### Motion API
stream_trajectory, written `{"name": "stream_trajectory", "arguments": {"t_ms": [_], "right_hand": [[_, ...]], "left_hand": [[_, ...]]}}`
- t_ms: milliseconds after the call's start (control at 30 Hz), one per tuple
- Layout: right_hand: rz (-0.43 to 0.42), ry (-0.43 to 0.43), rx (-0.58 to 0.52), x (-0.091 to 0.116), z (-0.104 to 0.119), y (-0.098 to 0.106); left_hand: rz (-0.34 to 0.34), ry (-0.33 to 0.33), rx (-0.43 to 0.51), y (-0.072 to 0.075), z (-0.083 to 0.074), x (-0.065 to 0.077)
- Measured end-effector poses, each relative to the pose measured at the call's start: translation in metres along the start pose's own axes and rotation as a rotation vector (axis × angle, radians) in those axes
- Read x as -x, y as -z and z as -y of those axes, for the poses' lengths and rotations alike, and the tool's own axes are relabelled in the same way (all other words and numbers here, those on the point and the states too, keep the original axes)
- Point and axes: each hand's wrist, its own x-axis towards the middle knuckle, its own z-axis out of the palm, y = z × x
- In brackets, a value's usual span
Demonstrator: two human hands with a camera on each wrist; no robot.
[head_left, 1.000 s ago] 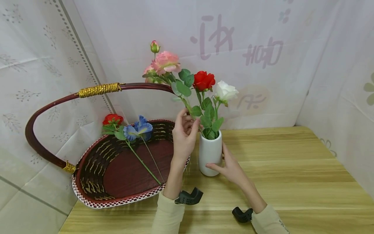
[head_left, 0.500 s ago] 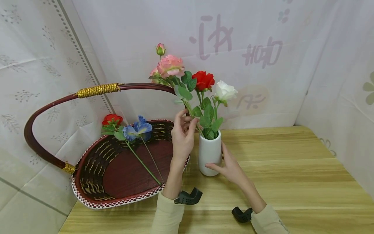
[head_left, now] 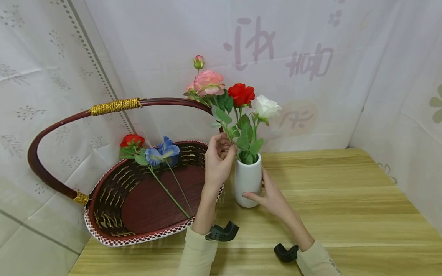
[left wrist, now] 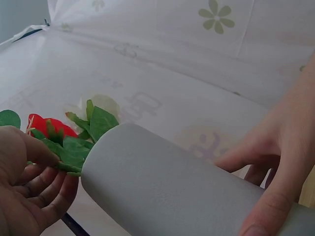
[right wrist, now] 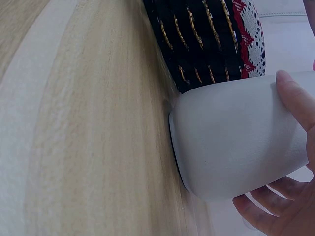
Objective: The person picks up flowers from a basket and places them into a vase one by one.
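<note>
My left hand point(head_left: 219, 159) pinches the green stem of a pink flower point(head_left: 208, 82) just left of the mouth of a white vase point(head_left: 248, 184). That flower leans left, with a pink bud point(head_left: 198, 62) above it. In the left wrist view the pinched stem point(left wrist: 69, 167) runs right up to the vase rim. My right hand point(head_left: 271, 197) grips the lower part of the upright vase, thumb in front and fingers around the far side. A red rose point(head_left: 241, 94) and a white rose point(head_left: 266, 107) stand in the vase among green leaves.
Left of the vase sits a dark red woven basket point(head_left: 152, 236) with a tall arched handle point(head_left: 117, 106). Across it lie a red flower point(head_left: 132, 140) and a blue flower point(head_left: 163, 151). Printed cloth point(head_left: 310, 38) hangs behind the wooden table point(head_left: 345, 214).
The pink flower has moved right and down toward the vase, in my left hand's pinch. My right hand and the vase have stayed in place.
</note>
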Motion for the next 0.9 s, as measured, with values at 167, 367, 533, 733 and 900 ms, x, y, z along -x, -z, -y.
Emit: {"name": "stream_trajectory", "arguments": {"t_ms": [167,367,533,733,900], "right_hand": [[-0.001,-0.009,-0.001,0.0000,-0.0001,-0.0002],[0.004,-0.015,0.004,0.0003,0.0008,-0.0001],[0.005,-0.008,-0.004,0.0002,0.0021,-0.0001],[0.003,-0.006,-0.012,0.0004,0.0021,0.0004],[0.003,-0.001,-0.012,-0.0002,0.0012,0.0004]], "left_hand": [[0.003,-0.017,0.006,0.0013,0.0016,-0.0012],[0.005,-0.032,-0.023,0.0027,0.0007,-0.0006],[0.013,-0.008,-0.026,0.0037,-0.0014,-0.0002],[0.045,0.024,-0.030,0.0006,-0.0013,0.0012],[0.044,0.015,-0.091,-0.0013,-0.0005,0.0027]]}}
